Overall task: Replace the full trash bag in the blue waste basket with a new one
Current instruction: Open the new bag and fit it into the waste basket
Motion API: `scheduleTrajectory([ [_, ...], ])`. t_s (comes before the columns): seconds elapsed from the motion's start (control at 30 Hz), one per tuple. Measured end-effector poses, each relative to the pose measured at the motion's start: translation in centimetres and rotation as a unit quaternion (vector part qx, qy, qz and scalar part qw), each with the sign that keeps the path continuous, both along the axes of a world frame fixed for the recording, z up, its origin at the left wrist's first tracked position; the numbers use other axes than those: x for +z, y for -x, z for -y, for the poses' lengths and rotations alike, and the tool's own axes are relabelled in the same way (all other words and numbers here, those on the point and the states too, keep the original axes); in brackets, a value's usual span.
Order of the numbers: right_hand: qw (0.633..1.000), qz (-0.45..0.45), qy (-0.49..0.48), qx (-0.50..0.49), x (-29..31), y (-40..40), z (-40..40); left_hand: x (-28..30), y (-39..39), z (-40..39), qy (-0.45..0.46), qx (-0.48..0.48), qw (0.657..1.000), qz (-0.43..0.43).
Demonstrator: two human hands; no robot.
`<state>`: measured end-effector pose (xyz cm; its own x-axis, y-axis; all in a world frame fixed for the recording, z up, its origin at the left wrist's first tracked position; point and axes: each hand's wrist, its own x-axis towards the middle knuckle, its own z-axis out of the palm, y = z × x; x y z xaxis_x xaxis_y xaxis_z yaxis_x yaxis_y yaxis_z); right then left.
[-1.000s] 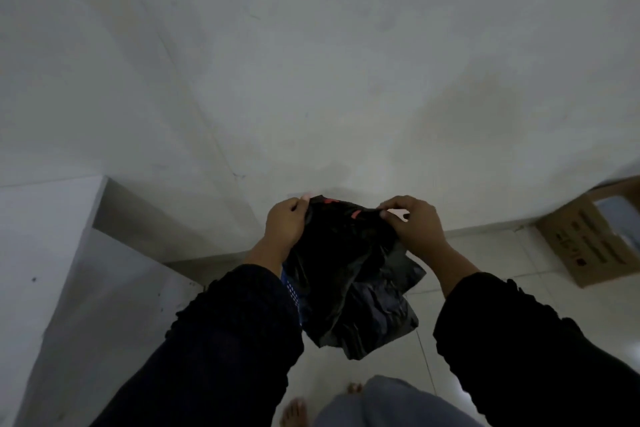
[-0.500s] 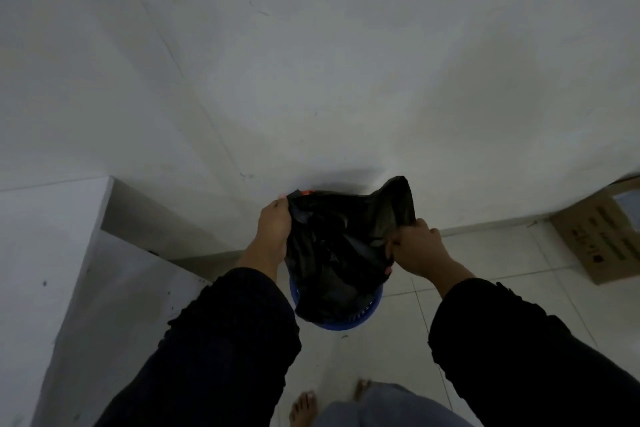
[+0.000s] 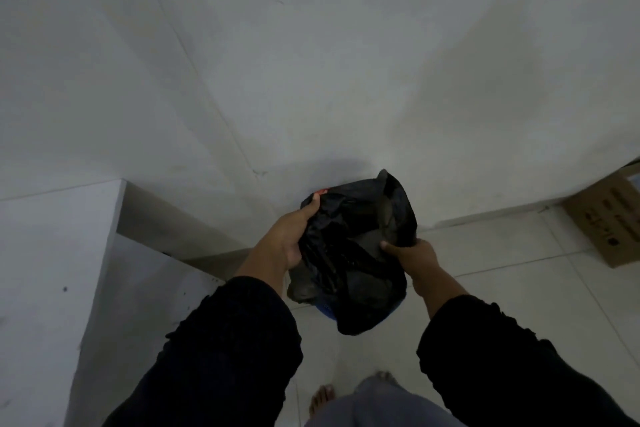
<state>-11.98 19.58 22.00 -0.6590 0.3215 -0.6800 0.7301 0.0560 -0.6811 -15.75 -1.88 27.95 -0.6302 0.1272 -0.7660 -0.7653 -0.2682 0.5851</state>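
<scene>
A crumpled black trash bag hangs between my hands, its mouth spread and its lower part draped over the blue waste basket. Only a thin blue sliver of the basket shows under the bag, on the floor by the wall. My left hand grips the bag's left edge, thumb near a small red mark on the plastic. My right hand holds the bag's right edge, pulled outward. Whether the bag's bottom is inside the basket is hidden.
A white wall rises right behind the basket. A white ledge or counter stands at the left. A cardboard box sits on the tiled floor at the right. My bare foot shows below.
Both hands have lowered the bag and pulled its mouth wider. The bag now covers almost all of the basket, whose blue rim showed more half a second ago.
</scene>
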Motion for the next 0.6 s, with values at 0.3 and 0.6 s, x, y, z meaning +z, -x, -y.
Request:
scheduleTrajectory([
  [0.3, 0.988, -0.151, -0.027, 0.033, 2.0, 0.6, 0.5, -3.3, -0.9, 1.9, 0.063, 0.032, 0.997, -0.026],
  [0.6, 0.948, -0.262, -0.166, 0.077, 1.0, -0.6, 0.0, -6.6, -3.4, -0.7, 0.087, 0.1, 0.989, -0.067],
])
